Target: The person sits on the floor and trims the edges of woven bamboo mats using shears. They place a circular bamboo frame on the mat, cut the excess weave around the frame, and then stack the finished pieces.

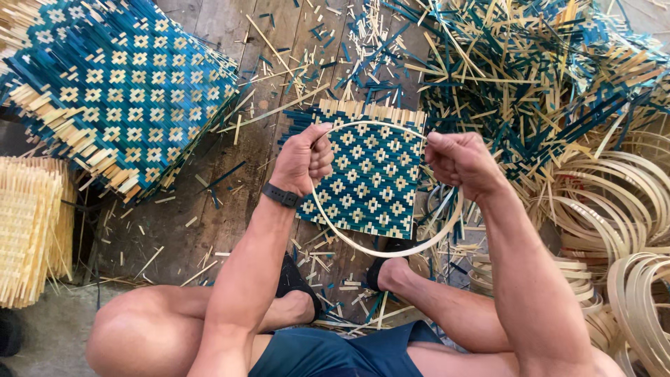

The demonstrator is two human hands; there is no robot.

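Note:
My left hand [303, 159] and my right hand [460, 162] each grip one side of a pale bamboo hoop [380, 249], held flat over a small square woven mat [370, 174] in blue and natural strips. The mat lies on the wooden floor between my feet. A black watch [282, 195] sits on my left wrist. The far arc of the hoop crosses the mat's upper part.
A tall stack of blue patterned woven mats [118, 91] lies at upper left, plain natural mats [31, 230] at left. Loose blue and natural strip offcuts [516, 77] are heaped at upper right. Several bamboo hoops [621, 230] pile at right. Small scraps litter the planks [209, 202].

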